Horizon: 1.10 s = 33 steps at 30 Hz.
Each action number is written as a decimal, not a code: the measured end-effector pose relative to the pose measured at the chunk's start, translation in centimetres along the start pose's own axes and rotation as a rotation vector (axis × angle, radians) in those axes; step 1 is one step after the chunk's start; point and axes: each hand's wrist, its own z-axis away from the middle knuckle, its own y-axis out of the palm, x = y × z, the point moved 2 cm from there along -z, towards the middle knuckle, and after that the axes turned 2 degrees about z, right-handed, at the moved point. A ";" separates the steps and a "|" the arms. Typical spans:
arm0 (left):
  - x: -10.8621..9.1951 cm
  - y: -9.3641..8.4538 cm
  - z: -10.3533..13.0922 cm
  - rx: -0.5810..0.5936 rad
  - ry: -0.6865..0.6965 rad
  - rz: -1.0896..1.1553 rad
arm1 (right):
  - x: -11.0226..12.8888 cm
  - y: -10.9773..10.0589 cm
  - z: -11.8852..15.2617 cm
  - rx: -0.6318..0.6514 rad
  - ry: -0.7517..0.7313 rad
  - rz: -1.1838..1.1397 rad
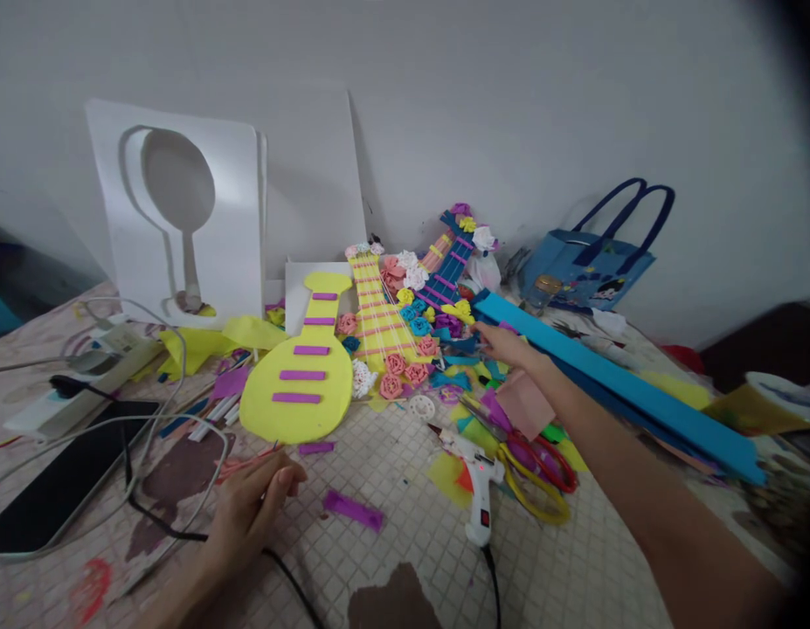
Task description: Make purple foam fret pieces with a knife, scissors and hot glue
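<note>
My right hand [509, 345] reaches out to the pile of paper, its fingertips pinched at the tail of a yellow paper flower [458, 309]. My left hand [257, 498] rests curled on the table; whatever its fingers may hold is hidden. Just beyond it lies a yellow guitar-shaped cutout [300, 419] with purple strips across it. A purple strip [353, 510] and a shorter purple piece [316, 448] lie beside that hand. Behind, a yellow strung paper guitar [378, 319] bears paper roses, and a blue paper guitar neck [447, 275] leans near the wall.
A white glue gun [474, 480] lies in front, its cord running toward me, beside yellow-handled scissors [542, 507]. A long blue strip [614, 380] crosses the right side. At left are a phone [70, 476], a power strip [83, 393] and loose cables. White boards [234, 218] and a blue bag [588, 266] stand behind.
</note>
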 end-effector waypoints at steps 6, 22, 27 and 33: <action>0.0 0.1 0.1 -0.002 0.022 -0.010 | -3.9 -3.8 2.1 -0.140 0.064 -0.250; -0.2 0.1 0.2 0.008 0.008 -0.022 | -5.4 -3.8 3.6 -0.639 0.206 -0.831; -0.2 0.1 0.2 0.004 0.003 -0.052 | -4.0 -4.4 2.6 -0.630 0.238 -0.870; -0.4 0.1 0.3 0.010 -0.019 -0.035 | -2.0 -4.3 1.4 -0.569 0.347 -0.797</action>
